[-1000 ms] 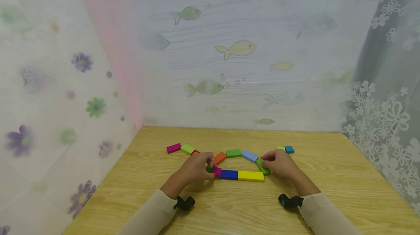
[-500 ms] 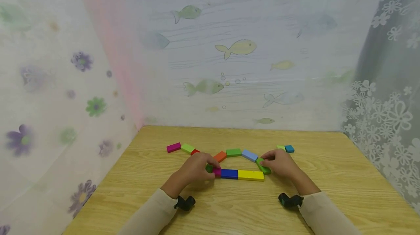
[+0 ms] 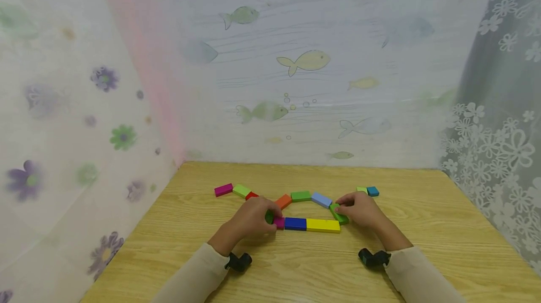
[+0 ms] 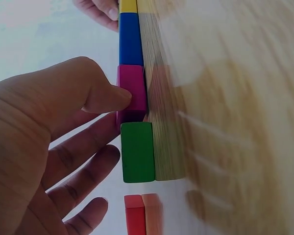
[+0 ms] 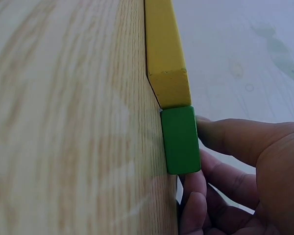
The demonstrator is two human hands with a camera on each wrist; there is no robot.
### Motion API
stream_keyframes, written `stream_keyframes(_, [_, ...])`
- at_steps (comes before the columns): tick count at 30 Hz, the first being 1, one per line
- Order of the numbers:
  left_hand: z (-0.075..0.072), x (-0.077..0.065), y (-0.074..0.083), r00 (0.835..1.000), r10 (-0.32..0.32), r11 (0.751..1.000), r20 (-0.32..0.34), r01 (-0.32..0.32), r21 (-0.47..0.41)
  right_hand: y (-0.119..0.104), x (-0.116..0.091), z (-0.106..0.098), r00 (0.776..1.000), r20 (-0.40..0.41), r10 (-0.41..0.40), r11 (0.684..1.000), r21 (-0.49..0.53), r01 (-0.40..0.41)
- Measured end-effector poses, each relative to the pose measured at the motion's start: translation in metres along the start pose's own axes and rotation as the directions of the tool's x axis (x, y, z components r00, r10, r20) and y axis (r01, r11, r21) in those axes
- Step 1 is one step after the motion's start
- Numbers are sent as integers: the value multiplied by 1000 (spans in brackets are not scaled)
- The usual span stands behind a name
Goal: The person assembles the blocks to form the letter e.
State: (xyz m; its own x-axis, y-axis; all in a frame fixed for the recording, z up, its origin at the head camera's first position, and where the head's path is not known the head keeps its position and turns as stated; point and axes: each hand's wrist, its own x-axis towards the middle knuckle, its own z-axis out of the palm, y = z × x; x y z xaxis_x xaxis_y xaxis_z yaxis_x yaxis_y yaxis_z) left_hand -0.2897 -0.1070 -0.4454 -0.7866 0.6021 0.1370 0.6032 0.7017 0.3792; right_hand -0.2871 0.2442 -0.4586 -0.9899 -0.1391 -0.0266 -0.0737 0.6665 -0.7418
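On a wooden table (image 3: 296,270), read left to right as the person faces it: a purple-pink block (image 3: 223,190), lime block (image 3: 242,190) and red block (image 3: 251,195) slope toward 4 o'clock. The left hand (image 3: 251,216) pinches a magenta block (image 4: 138,88); a dark green block (image 4: 137,152) sits just beside it, at 10 o'clock. From the magenta block, a blue block (image 3: 295,224), then a yellow block (image 3: 323,226) continue toward 3 o'clock, long axes 9 to 3. Beyond this row arch an orange block (image 3: 283,202), mid-green block (image 3: 301,196) and pale blue block (image 3: 321,200). The right hand (image 3: 362,210) grips a bright green block (image 5: 180,141), long axis 11 to 5, its near end at the yellow block's right end. The blue block lies nearer the left hand, the yellow nearer the right. At 12 to 1 o'clock from the right hand: a yellow-green block (image 3: 361,190) and teal block (image 3: 373,191). No container shows.
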Motion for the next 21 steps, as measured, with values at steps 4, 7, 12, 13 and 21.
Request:
stream_keyframes(4, [0, -1, 1, 1000, -6, 1000, -4, 6, 0, 0, 0, 0, 1000, -2, 7, 1000, 5, -7])
stream_keyframes(7, [0, -1, 2, 1000, -12, 1000, -4, 12, -1, 0, 1, 1, 1000, -4, 10, 1000, 3, -10])
stream_keyframes(12, [1, 0, 0, 1000, -7, 1000, -10, 7, 6, 1, 2, 1, 1000, -2, 3, 1000, -2, -3])
stream_keyframes(13, [1, 0, 0, 1000, -5, 1000, -11, 5, 10, 1, 2, 1, 1000, -2, 2, 1000, -2, -2])
stream_keyframes(21, [2, 0, 1, 1000, -3, 1000, -19, 3, 9, 0, 2, 0, 1000, 3, -6, 1000, 1, 6])
